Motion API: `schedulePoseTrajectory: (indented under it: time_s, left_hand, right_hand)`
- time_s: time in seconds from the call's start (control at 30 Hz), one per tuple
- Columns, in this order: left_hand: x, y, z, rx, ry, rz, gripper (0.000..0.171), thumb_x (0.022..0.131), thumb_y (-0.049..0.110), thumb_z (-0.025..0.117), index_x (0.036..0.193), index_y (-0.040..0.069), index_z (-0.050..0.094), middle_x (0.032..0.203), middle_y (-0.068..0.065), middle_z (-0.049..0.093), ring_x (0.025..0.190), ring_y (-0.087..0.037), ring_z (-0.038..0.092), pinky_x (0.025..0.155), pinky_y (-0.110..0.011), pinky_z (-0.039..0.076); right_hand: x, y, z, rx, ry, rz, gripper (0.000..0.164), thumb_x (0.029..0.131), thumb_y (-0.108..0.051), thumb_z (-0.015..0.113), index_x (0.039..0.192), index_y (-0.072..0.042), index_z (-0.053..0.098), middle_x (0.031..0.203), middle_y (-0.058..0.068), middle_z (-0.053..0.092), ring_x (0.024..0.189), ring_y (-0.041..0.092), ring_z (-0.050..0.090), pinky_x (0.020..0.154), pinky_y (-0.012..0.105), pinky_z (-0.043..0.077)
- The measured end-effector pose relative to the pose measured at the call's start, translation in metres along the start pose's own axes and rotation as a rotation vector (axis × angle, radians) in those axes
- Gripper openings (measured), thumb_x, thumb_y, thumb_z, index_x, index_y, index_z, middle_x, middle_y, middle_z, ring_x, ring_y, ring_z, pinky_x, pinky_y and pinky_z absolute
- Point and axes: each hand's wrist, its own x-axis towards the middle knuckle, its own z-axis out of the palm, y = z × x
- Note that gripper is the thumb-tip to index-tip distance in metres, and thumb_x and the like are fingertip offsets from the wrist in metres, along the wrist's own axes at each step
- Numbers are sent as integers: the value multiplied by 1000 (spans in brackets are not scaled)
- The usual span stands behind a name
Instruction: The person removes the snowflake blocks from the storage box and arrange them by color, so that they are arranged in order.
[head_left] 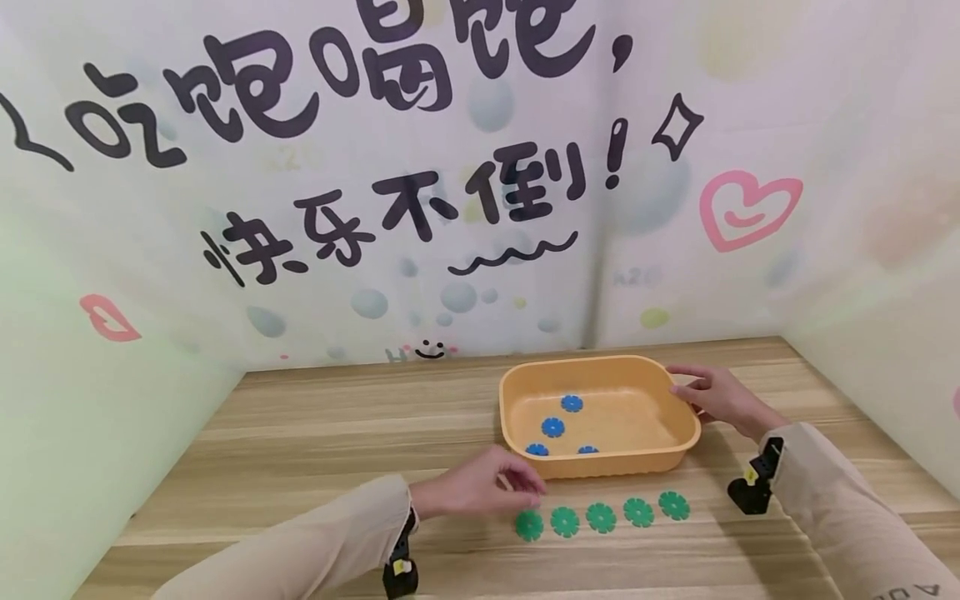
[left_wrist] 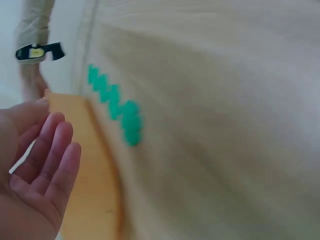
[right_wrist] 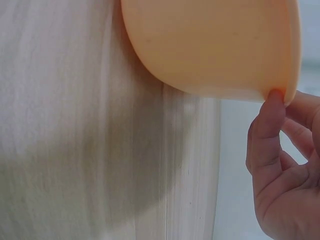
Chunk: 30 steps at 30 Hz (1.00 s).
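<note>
An orange plastic basin (head_left: 600,465) stands on the table with several blue snowflake building discs (head_left: 553,427) inside. In front of it, several green snowflake building discs (head_left: 602,517) lie flat in a row. My left hand (head_left: 480,483) hovers at the row's left end, by the basin's front left corner. Its fingers are loosely bent, and the left wrist view shows nothing held in them. At the basin's right end, my right hand (head_left: 723,398) pinches the rim between thumb and fingers, as the right wrist view shows (right_wrist: 287,165).
The wood-grain table (head_left: 337,417) reaches back to a white printed cloth wall (head_left: 465,317) with black writing. Light side panels (head_left: 97,417) border it left and right. A black wrist camera (head_left: 753,483) sits on each sleeve.
</note>
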Motion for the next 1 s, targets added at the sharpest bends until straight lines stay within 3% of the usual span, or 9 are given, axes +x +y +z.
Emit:
schedulePoseTrajectory:
  time_s: [0.2,0.37,0.47,0.7,1.0]
  left_hand:
    - [30,15,-22,124,104,52,12,84,13,61,91,5,68,84,-2,66,70,-3,55,64,-20,47]
    - [59,10,-30,191,178,-2,13,85,15,60,92,8,67,83,0,64,70,-6,52,64,-18,44]
    - [74,4,-30,219,157,-61,15,85,15,60,95,7,67,83,2,62,71,-8,52,64,-18,43]
    - [103,-2,-31,296,32,-160,31,85,22,59,112,4,59,96,-3,60,85,-14,55,71,-20,44]
    - [128,-14,-27,331,35,-265,43,87,28,57,124,7,51,120,-5,53,110,-19,48,88,-27,40]
  right_hand:
    - [-1,-1,-1,0,6,5,53,91,-14,50,132,10,29,94,21,57,69,18,54,61,33,50]
    - [-1,1,0,8,4,-8,52,91,-14,50,132,10,29,96,23,57,69,17,54,60,32,50]
    - [0,1,0,12,2,-12,52,91,-15,50,132,10,29,96,22,57,69,17,54,59,32,50]
    - [0,1,-2,14,7,-13,53,91,-15,50,132,10,29,95,21,58,68,17,53,59,32,50]
    - [1,3,-1,21,1,-18,52,91,-15,50,132,9,29,92,19,58,68,18,54,59,33,50]
